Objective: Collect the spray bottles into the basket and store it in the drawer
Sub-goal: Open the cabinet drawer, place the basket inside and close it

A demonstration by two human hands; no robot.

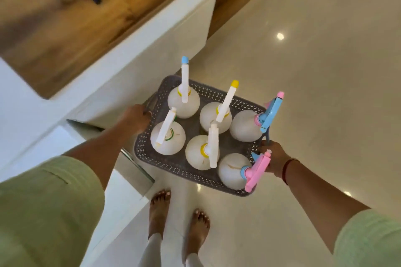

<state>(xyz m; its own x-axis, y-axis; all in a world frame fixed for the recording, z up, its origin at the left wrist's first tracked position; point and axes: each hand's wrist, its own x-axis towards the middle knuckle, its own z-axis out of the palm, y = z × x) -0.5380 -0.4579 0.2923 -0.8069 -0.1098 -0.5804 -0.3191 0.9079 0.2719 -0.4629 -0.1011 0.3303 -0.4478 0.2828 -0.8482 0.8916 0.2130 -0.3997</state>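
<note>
A grey perforated basket point(173, 165) hangs in the air between my hands, above the floor. Several round white spray bottles stand in it. One has a blue-tipped nozzle point(184, 80), one a yellow tip point(227, 102), one a blue trigger head point(270, 115), one a pink trigger head point(257, 171). My left hand point(135, 119) grips the basket's left handle. On the opposite side my right hand point(274, 159) holds the right handle, partly hidden behind the pink trigger.
A white cabinet point(138, 67) with a wooden top point(71, 24) runs along the left. A white open drawer point(125, 182) with a metal rail juts out just below my left arm. Glossy cream floor point(303, 71) spreads to the right. My bare feet point(178, 219) stand below the basket.
</note>
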